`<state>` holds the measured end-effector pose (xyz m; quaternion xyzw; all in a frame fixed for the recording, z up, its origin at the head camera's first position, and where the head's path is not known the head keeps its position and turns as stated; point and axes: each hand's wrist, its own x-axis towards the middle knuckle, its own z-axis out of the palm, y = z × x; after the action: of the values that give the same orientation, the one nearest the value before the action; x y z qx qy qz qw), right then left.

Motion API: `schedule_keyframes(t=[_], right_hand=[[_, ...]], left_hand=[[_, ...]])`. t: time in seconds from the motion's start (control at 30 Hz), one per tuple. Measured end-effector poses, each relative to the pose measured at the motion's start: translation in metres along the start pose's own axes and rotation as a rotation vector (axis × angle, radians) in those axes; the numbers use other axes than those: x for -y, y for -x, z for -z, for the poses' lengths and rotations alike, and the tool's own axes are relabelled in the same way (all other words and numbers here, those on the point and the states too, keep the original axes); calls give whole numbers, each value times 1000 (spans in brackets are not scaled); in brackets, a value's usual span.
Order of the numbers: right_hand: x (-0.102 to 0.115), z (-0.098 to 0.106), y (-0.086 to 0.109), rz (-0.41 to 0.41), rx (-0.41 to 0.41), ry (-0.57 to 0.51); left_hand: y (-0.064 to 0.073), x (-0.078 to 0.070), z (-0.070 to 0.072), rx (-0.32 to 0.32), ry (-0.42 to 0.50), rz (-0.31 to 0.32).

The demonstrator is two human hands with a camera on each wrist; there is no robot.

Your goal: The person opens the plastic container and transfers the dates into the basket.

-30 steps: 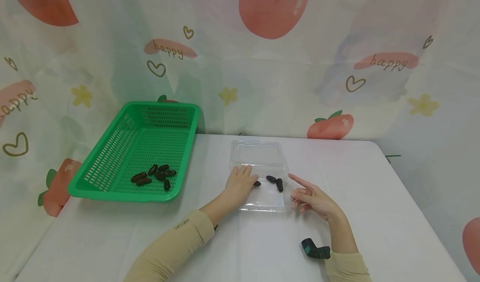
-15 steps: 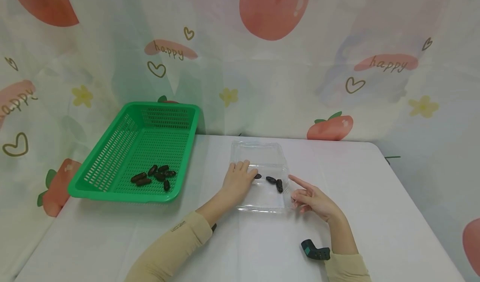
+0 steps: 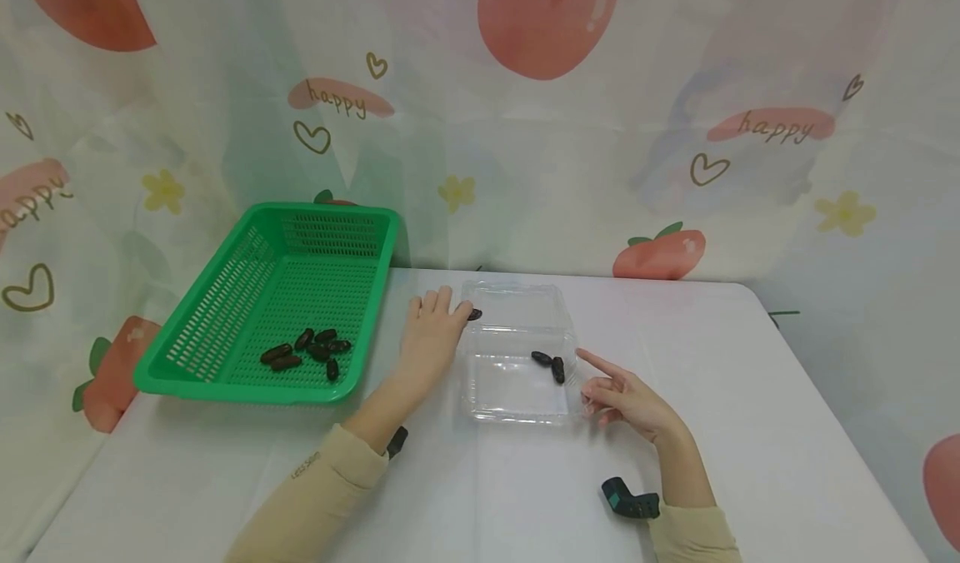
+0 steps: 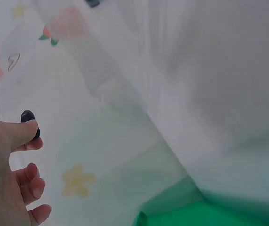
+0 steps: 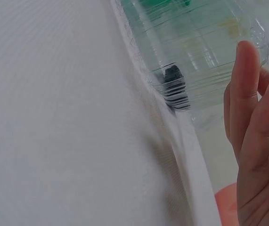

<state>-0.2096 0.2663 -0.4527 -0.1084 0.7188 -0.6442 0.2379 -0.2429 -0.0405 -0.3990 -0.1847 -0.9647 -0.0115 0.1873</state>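
My left hand (image 3: 431, 330) is raised between the green basket and the clear plastic box, pinching a dark brown date (image 3: 476, 315) between thumb and forefinger. In the left wrist view the date (image 4: 28, 117) shows at the thumb tip, the other fingers loosely bent. The lidded clear box (image 3: 517, 392) lies with its lid (image 3: 513, 301) folded back; two dates (image 3: 558, 370) rest inside near its right wall. My right hand (image 3: 630, 401) is at that wall, forefinger extended along it. In the right wrist view its fingers (image 5: 246, 89) overlap the box's edge.
A green perforated basket (image 3: 367, 296) stands at the left, with several dates (image 3: 318, 351) near its front right corner. A white cloth (image 3: 525, 496) covers the table. A patterned curtain hangs behind. Dark wrist cameras (image 3: 630, 499) are strapped on the wrists.
My left hand has lifted a date out of the clear box and carried it up and leftward toward the green basket. The right hand has stayed at the box's right wall.
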Motion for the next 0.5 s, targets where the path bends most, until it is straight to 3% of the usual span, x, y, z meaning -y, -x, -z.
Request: schedule_keyframes(t=[0.17, 0.5], right_hand=[[0, 1, -1, 4, 4, 3], [-1, 1, -1, -14, -11, 11]], left_hand=[[8, 25, 10, -79, -17, 76], [28, 78, 21, -50, -8, 211]])
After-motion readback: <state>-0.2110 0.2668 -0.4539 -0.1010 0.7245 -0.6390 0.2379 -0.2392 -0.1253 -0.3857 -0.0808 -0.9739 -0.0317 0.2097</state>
